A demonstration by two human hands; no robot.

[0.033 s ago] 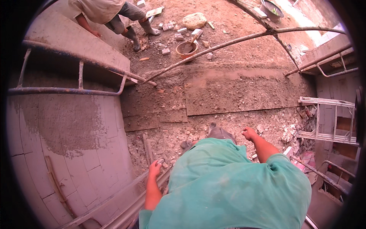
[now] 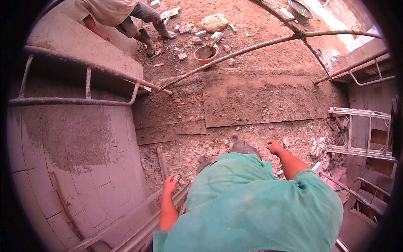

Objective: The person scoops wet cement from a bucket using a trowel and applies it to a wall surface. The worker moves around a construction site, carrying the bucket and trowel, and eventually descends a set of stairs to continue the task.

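Note:
I look straight down over my teal shirt (image 2: pixel 247 206) at rubble-strewn ground. My left hand (image 2: pixel 170 184) lies at the upper end of a slanted metal rail (image 2: pixel 126 222), fingers curled; whether it grips the rail is unclear. My right hand (image 2: pixel 275 147) hangs out to the right above the rubble, curled into a loose fist with nothing visible in it. My grey shoes (image 2: pixel 243 147) show just beyond the shirt.
A plastered curved block wall (image 2: pixel 63 143) fills the left, with a rusty pipe frame (image 2: pixel 84 101) over it. Flat boards (image 2: pixel 260 105) lie ahead, and a long bent pipe (image 2: pixel 260 44) crosses above them. Another person (image 2: pixel 117 12) bends near a mortar pan (image 2: pixel 205 53). A metal ladder frame (image 2: pixel 361 134) stands on the right.

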